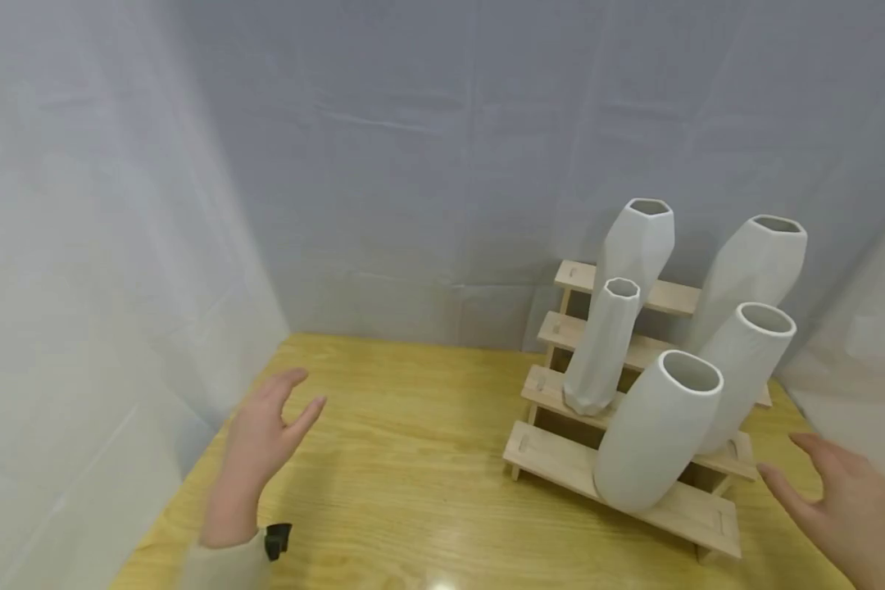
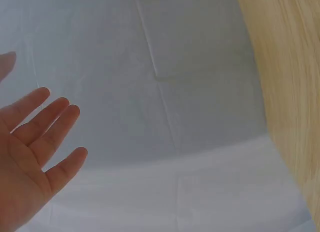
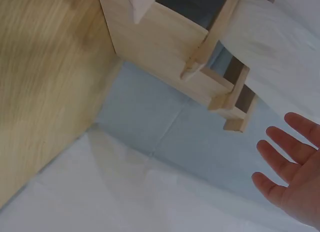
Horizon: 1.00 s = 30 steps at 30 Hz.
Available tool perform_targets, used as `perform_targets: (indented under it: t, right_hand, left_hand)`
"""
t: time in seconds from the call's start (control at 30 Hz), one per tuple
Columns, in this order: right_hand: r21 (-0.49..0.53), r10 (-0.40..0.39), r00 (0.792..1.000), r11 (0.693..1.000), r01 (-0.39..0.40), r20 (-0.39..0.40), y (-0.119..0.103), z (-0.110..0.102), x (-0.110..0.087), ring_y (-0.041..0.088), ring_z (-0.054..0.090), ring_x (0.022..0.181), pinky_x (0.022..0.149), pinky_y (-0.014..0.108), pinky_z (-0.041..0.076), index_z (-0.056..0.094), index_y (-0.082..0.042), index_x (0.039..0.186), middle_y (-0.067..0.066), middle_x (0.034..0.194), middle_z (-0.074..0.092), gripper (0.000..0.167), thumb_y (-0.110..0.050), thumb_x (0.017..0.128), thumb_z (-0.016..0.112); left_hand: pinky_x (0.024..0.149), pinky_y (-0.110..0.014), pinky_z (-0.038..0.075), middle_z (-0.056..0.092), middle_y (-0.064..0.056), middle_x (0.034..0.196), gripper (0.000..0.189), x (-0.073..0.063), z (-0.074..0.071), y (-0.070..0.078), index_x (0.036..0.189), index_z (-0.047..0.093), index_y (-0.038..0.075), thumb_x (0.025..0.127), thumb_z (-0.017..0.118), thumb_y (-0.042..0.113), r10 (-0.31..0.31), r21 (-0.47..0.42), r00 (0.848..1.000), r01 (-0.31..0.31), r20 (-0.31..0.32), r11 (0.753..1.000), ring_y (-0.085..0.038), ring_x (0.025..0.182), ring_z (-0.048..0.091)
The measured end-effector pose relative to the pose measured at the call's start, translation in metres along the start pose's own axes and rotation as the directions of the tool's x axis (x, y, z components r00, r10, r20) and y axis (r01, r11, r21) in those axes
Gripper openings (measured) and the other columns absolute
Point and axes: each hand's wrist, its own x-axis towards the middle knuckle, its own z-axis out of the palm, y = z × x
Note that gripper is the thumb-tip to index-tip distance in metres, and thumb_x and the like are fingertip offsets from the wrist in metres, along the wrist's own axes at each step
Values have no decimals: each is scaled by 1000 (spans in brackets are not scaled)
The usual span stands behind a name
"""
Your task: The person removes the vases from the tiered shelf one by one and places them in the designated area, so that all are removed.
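My left hand [image 1: 265, 434] hovers over the left part of the wooden table, fingers and thumb spread apart with nothing held. On the right side my right hand [image 1: 844, 500] is beside the lower right end of a tiered wooden stand [image 1: 553, 455], also holding nothing. Several white vases stand on the steps: a smooth rounded one [image 1: 656, 434] on the lowest, a slim ribbed one [image 1: 601, 348] at the left, a round-mouthed one [image 1: 745, 360] at the right, and two faceted ones, left [image 1: 637, 238] and right [image 1: 755, 258], higher up. The front vases partly hide the rear ones.
A wooden table [image 1: 413, 467] carries the stand. Pale cloth hangs behind it as a back wall [image 1: 413, 180] and along the left [image 1: 103, 328]. In the right wrist view, the stand's side [image 3: 155, 41] rises from the tabletop [image 3: 50, 91].
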Motion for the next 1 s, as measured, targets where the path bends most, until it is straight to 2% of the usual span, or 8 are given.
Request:
perform_targets:
  t: [0.1, 0.27, 0.47, 0.53, 0.67, 0.8, 1.0]
  right_hand:
    - [51, -25, 1000, 998, 26, -5, -1, 6, -3, 52, 43, 88, 73, 62, 34, 52, 14, 101, 37, 99, 50, 56, -34, 75, 67]
    - [50, -5, 998, 999, 2, 60, -4, 13, -9, 51, 42, 91, 75, 62, 33, 51, 13, 104, 37, 103, 49, 55, -34, 79, 64]
    - [71, -32, 999, 997, 31, 16, -7, 20, -13, 50, 44, 90, 74, 60, 35, 52, 11, 104, 34, 103, 51, 54, -33, 76, 67]
    - [93, -48, 999, 995, 48, -5, -6, 23, -12, 50, 44, 90, 76, 60, 34, 52, 11, 105, 34, 103, 51, 54, -31, 75, 68]
    - [127, -50, 999, 991, 49, 6, -4, 30, -9, 51, 41, 95, 84, 62, 30, 50, 13, 108, 36, 108, 48, 55, -29, 77, 67]
    - [163, -49, 998, 986, 41, 48, 1, 36, -6, 54, 37, 99, 88, 63, 24, 46, 14, 112, 38, 113, 43, 57, -27, 79, 66]
    - [197, -52, 994, 980, 32, 98, 9, 42, -4, 56, 32, 104, 89, 65, 20, 40, 16, 117, 39, 118, 36, 62, -27, 80, 64]
  left_hand:
    - [82, -51, 42, 54, -22, 112, 42, 1, 10, 5, 113, 53, -6, 81, 64, 19, -1, -35, 1000, 1, -6, 999, -38, 102, 49]
    - [81, -49, 43, 55, -21, 110, 42, 6, 30, 15, 111, 55, -6, 78, 67, 18, 35, -87, 998, -39, -44, 995, -36, 101, 50]
    - [82, -48, 44, 57, -20, 108, 41, 13, 52, 31, 109, 56, -5, 77, 68, 16, 74, -160, 994, -86, -82, 983, -35, 100, 51]
    - [83, -47, 44, 57, -20, 108, 40, 15, 58, 37, 110, 56, -5, 77, 68, 15, 83, -188, 993, -98, -88, 977, -34, 101, 52]
    - [84, -45, 44, 57, -19, 108, 40, 18, 70, 49, 110, 56, -5, 76, 69, 13, 104, -243, 990, -126, -99, 962, -32, 101, 52]
    - [84, -43, 45, 57, -19, 107, 39, 23, 81, 64, 109, 56, -5, 77, 68, 14, 126, -293, 987, -149, -98, 944, -32, 100, 53]
    - [84, -40, 46, 58, -18, 107, 39, 30, 97, 88, 110, 56, -4, 79, 66, 17, 163, -366, 984, -178, -72, 913, -29, 99, 54]
